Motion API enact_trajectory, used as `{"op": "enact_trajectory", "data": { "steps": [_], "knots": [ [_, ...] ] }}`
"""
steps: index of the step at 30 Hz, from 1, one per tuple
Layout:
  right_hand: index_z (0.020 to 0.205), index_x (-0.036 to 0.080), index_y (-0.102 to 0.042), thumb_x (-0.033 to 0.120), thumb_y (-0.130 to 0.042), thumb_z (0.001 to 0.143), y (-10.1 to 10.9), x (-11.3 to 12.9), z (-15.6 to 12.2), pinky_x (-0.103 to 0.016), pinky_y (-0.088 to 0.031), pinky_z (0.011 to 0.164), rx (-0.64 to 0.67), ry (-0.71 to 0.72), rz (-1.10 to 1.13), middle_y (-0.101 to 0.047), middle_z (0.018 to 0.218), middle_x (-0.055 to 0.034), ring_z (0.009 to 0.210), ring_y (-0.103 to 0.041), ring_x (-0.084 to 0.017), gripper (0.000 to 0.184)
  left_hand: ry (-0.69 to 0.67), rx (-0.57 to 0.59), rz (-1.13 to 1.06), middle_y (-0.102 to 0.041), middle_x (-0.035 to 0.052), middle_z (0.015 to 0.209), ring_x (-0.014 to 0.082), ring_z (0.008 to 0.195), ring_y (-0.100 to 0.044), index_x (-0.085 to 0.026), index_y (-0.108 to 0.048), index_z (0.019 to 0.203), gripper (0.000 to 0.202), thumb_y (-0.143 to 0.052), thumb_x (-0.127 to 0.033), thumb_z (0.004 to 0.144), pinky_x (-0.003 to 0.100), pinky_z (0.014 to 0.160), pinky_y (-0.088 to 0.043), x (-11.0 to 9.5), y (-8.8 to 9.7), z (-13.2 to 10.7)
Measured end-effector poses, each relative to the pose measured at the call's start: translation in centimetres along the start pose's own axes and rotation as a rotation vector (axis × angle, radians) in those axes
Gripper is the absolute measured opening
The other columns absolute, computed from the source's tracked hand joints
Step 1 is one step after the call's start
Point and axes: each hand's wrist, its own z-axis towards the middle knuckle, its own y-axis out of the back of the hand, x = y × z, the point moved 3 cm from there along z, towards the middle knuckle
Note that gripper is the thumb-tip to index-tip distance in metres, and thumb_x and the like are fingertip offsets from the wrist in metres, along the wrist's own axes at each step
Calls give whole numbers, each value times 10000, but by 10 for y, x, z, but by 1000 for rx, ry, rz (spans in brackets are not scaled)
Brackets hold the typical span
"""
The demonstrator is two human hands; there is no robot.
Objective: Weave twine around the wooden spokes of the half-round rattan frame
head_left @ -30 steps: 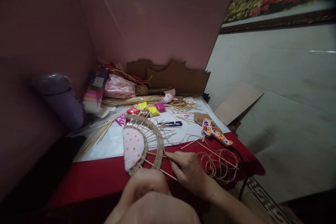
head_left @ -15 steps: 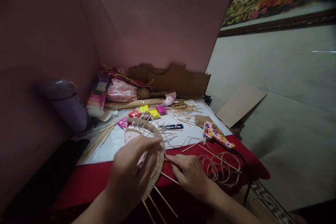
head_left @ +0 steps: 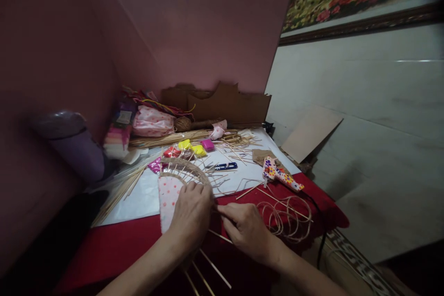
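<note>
A round woven piece has a twine rim [head_left: 194, 169], thin wooden sticks [head_left: 215, 269] poking outward and pink dotted fabric [head_left: 169, 196] in its middle. My left hand [head_left: 194, 210] is closed over its right edge, hiding part of the weave. Close by on the right, my right hand [head_left: 248, 229] pinches thumb and forefinger together at the rim's outer side. What lies between those fingertips is too small to make out. Loose coils of twine [head_left: 289, 217] lie on the red cloth to the right of that hand.
On the table are a flowered glue gun [head_left: 281, 175], a blue cutter [head_left: 226, 166], yellow packets [head_left: 198, 150] and bundled sticks [head_left: 166, 138]. A ball of twine [head_left: 182, 124] and torn cardboard [head_left: 229, 104] stand at the back. Red cloth [head_left: 114, 249] covers the front edge.
My left hand has come down from above the woven piece onto its right edge, uncovering the dotted fabric. My right hand keeps its pinch beside the rim. The view has shifted slightly.
</note>
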Motion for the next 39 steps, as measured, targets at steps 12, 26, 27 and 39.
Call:
{"op": "enact_trajectory", "data": {
  "steps": [12,26,27,39],
  "knots": [
    [1000,200,-707,130,-490,848,8,0,-1,-232,-476,683,-137,-125,315,-734,853,-50,756,-677,-157,274,108,89,-85,-683,40,782,229,733,-612,-210,-580,989,258,-475,-114,774,292,591,-319,15,-1,12],
    [966,188,-708,120,-486,834,20,12,-3,-260,-485,687,-150,-214,192,-732,826,-55,745,-677,-175,267,98,99,-471,-676,24,686,166,643,-587,-205,-662,984,297,-491,-133,753,270,611,-365,21,7,17],
    [970,189,-703,120,-480,837,21,14,-3,-260,-483,679,-157,-212,177,-728,818,-56,736,-673,-174,269,90,85,-476,-670,21,666,165,621,-580,-207,-666,979,297,-484,-129,756,273,602,-361,21,6,17],
    [975,137,-661,126,-428,878,32,37,-6,-250,-391,522,-271,-65,-18,-639,655,-61,560,-592,-147,252,-48,-98,-345,-687,44,840,209,758,-579,-244,-655,1052,326,-428,-122,852,383,745,-352,9,15,-1]
  ]
}}
